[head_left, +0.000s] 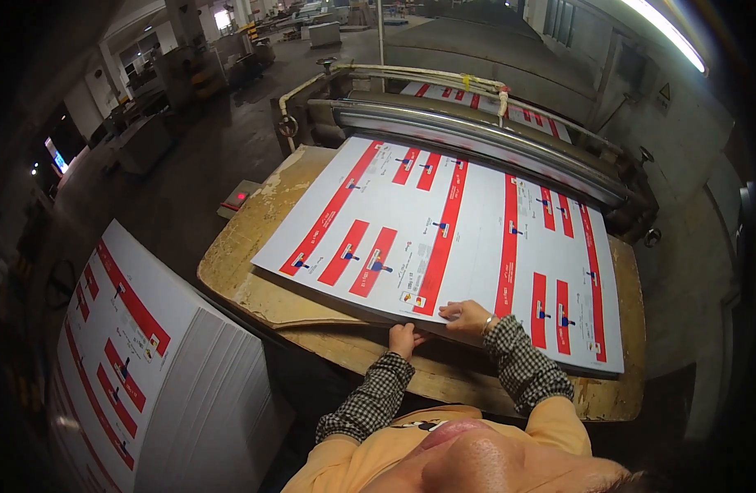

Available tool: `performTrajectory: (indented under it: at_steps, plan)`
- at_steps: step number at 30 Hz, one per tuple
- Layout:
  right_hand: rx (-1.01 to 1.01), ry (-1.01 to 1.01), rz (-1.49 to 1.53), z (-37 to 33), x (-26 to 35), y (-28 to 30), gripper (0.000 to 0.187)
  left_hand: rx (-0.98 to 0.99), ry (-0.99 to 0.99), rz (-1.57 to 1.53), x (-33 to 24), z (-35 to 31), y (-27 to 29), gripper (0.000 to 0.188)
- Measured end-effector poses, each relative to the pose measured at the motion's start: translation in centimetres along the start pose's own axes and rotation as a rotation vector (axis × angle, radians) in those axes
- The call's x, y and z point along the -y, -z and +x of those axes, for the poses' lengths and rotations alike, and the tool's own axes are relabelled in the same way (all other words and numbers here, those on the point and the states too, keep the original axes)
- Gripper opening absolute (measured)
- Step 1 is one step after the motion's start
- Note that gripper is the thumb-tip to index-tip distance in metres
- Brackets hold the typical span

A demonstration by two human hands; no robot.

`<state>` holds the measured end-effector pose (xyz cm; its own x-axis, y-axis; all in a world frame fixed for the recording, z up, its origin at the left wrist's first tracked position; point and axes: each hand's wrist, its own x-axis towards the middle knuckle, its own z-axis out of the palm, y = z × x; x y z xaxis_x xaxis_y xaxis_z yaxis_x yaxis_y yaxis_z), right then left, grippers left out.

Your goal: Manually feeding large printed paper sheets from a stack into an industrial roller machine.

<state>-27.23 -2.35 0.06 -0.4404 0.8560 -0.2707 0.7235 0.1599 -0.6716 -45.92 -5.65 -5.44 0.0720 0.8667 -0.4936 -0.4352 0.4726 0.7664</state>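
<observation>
A large white printed sheet [477, 214] with red bars and small blue marks lies on the worn wooden feed board. Its far edge reaches the metal roller [477, 131]. My left hand [404, 338] is closed at the near edge, its fingers bent and partly hidden under the rim. Just to its right, my right hand [467, 315] pinches the same edge, fingers curled over the printed top. Whether one sheet or several lie under my hands, I cannot tell.
A tall stack of matching printed sheets [222, 370] stands at the left, below the board [230, 263]. A red light glows on a small box [240, 196] beside the board. Handwheels [288, 126] flank the rollers. More printed sheeting [452, 94] shows beyond them.
</observation>
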Motion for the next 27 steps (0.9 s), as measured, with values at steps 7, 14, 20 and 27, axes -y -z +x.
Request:
performTrajectory:
  at_steps: [7,14,20,27]
  plan:
    - [-0.262,-0.255,0.002,4.7,-2.5,1.8,0.061,0.105,0.029,-0.168,0.4,0.5,-1.2,0.03]
    - [0.042,-0.046,-0.598,0.6,1.7,-1.8,0.095,0.173,0.022,-0.14,0.0,0.4,0.1,0.029]
    - [-0.002,0.038,-0.266,0.6,0.9,0.9,0.046,0.228,0.01,-0.14,0.2,0.4,0.2,0.028]
    - [-0.199,0.115,-0.111,-1.4,4.4,3.6,0.022,0.0,0.061,0.101,-3.9,-3.7,-1.6,0.015]
